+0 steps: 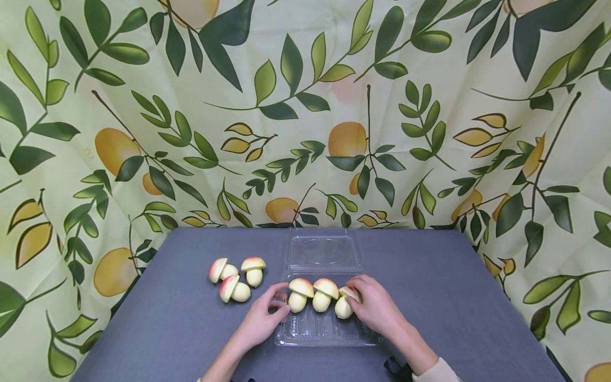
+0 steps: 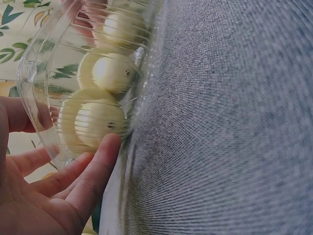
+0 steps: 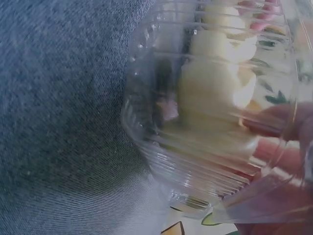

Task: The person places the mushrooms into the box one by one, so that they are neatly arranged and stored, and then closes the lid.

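Three cream mushroom-shaped pieces with reddish caps stand in a row in a clear plastic clamshell box (image 1: 329,339): a left one (image 1: 298,302), a middle one (image 1: 322,302) and a right one (image 1: 343,309). My right hand (image 1: 379,305) pinches the right piece by its cap, partly covering it. In the right wrist view, the ribbed box wall blurs those fingers (image 3: 274,152). My left hand (image 1: 262,317) is at the box's left side, beside the left piece. In the left wrist view its fingers are spread, and one fingertip (image 2: 113,142) touches the outside of the wall.
Three more mushroom-shaped pieces lie on the grey tablecloth (image 1: 181,318) left of the box: two tilted ones (image 1: 241,292) (image 1: 229,271) and an upright one (image 1: 254,277). The box's open lid (image 1: 324,252) lies behind it. A leaf-and-fruit patterned curtain (image 1: 305,132) surrounds the table.
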`<state>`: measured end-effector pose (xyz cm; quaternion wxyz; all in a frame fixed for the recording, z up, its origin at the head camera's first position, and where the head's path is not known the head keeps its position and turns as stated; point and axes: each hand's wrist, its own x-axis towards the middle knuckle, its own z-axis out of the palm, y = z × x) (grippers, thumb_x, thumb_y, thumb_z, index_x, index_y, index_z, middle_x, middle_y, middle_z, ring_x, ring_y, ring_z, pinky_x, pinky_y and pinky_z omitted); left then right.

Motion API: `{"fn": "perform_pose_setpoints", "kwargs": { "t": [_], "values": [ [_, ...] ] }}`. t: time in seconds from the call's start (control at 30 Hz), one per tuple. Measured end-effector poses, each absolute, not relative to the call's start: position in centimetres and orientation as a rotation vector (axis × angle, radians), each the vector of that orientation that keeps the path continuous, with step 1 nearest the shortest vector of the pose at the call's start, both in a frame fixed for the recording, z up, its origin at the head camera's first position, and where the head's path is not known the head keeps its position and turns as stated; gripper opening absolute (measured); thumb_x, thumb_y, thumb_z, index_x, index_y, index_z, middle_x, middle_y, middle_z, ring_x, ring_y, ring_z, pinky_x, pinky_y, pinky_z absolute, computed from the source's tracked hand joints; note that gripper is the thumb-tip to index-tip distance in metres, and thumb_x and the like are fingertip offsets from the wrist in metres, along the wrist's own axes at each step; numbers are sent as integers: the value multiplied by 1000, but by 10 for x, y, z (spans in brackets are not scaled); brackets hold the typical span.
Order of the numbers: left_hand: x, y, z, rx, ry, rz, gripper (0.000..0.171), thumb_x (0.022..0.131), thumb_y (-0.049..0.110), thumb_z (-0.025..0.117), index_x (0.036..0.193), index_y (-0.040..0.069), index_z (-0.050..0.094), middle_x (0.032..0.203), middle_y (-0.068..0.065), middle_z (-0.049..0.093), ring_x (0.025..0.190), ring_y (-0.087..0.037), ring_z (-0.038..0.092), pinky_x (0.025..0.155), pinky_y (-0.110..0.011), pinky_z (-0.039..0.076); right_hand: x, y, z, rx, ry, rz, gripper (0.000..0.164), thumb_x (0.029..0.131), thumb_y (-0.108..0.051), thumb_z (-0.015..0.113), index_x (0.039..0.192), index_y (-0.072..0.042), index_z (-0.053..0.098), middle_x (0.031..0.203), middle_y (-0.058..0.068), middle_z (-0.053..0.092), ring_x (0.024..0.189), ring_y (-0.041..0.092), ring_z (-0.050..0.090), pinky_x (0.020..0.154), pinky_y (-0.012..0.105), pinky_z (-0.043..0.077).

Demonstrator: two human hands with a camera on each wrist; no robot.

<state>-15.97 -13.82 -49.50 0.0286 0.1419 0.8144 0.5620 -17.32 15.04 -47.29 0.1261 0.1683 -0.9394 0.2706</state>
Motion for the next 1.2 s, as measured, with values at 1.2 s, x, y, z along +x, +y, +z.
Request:
{"fn": "perform_pose_setpoints", "kwargs": {
  "t": [1.2],
  "values": [
    [-161,-139,-496,454,2541,1687,48,99,13,66,143,4,51,119,-19,60,101,-26,68,71,-28,60,-172,187,-462,407,-2638,901,27,87,-11,81,113,-8,75,107,5,69,98,27,65,83,47,56]
  ]
}}
